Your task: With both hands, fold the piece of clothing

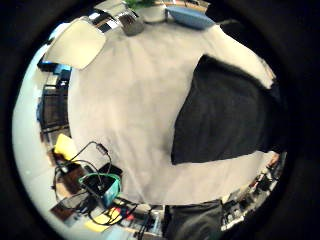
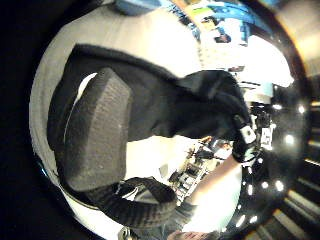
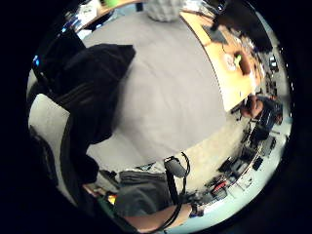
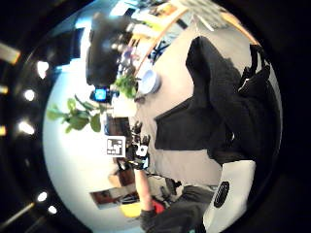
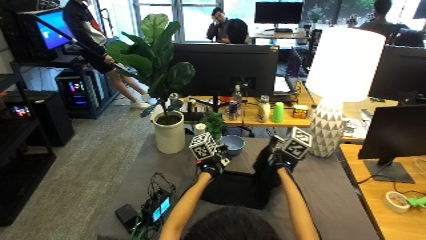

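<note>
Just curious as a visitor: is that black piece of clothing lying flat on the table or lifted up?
Partly lifted. The right hand holds one end of the black garment raised; the rest lies on the grey table.

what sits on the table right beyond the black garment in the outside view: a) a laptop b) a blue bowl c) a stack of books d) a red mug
b: a blue bowl rests on the grey table just past the far edge of the black garment, beside the white plant pot.
</note>
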A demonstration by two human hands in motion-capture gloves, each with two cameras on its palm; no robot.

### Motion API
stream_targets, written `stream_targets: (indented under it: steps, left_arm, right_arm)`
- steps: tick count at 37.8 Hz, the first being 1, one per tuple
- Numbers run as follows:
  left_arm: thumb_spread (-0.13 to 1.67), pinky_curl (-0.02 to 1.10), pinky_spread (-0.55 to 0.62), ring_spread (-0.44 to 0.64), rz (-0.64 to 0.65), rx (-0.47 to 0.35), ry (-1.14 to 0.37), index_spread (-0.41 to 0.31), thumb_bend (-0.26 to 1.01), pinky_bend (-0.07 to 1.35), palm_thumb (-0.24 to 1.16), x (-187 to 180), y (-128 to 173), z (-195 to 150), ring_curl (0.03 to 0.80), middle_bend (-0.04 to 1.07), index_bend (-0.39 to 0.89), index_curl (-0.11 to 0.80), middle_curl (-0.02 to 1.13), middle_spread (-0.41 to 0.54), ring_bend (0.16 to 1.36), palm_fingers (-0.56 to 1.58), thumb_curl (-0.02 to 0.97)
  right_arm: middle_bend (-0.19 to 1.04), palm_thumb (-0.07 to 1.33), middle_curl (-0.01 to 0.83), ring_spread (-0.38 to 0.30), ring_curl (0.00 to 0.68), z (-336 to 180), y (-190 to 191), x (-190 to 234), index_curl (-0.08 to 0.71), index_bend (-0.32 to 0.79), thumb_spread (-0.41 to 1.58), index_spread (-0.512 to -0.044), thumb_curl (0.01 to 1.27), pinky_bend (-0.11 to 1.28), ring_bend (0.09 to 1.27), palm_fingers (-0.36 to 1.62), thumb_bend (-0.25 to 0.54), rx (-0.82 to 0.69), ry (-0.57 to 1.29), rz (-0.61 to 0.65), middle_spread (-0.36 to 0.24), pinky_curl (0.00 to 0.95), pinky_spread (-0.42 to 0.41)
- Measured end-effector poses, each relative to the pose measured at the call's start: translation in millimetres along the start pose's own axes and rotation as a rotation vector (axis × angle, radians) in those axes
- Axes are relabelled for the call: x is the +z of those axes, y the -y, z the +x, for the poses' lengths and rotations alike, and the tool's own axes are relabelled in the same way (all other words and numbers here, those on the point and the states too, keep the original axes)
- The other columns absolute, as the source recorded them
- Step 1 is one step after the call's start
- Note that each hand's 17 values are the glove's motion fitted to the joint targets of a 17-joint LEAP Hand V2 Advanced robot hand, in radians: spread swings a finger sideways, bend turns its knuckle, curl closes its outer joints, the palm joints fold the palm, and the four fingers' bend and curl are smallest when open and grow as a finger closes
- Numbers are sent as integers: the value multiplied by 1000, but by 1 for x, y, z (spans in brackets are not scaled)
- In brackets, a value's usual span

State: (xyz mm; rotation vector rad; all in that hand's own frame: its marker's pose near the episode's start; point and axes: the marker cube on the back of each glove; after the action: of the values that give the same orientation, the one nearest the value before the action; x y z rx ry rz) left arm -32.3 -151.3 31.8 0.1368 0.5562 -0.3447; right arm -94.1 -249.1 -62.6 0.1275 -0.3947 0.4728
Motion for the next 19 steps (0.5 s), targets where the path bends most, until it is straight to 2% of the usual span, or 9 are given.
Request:
stream_targets:
  steps: [1,3,6,10,14,19]
  left_arm:
    - [1286,367,353,333,43,1,-38,-47,2,364,101,-11,0,0,323,172,167,337,253,140,532,126,197]
    - [1301,370,341,323,143,-8,-112,-44,4,370,112,-34,-1,-1,325,176,173,340,258,139,535,148,199]
    - [1344,364,309,297,246,-2,-244,-46,15,361,136,-59,6,-8,322,178,193,348,263,128,539,217,201]
    - [1382,353,278,268,352,72,-339,-47,25,336,163,-79,20,-21,310,175,200,361,268,115,521,273,203]
    - [1420,350,247,240,332,11,-340,-52,34,313,185,-89,15,-36,312,171,221,379,279,100,511,337,207]
    - [1443,346,227,217,340,-12,-296,-54,36,290,199,-100,3,-47,310,163,230,396,284,93,493,376,210]
  right_arm:
    - [444,1099,534,-218,503,-13,-2,1,306,144,895,-193,416,728,731,1280,67,-41,-10,50,-114,501,-242]
    - [449,1106,535,-219,504,-35,-13,13,311,145,880,-193,422,732,734,1276,56,-84,-25,70,-116,503,-245]
    - [454,1109,537,-222,505,-75,-35,48,315,138,853,-193,433,745,739,1271,36,-129,-43,17,-117,507,-250]
    - [461,1117,538,-224,506,-133,-66,103,318,132,822,-197,449,758,745,1265,13,-193,-68,-71,-118,511,-252]
    - [470,1106,540,-225,507,-183,-97,156,315,114,788,-202,466,768,752,1244,-16,-281,-90,-176,-124,512,-253]
    - [474,1096,541,-227,511,-205,-136,220,291,65,739,-202,488,800,774,1197,-26,-321,-118,-349,-127,519,-254]
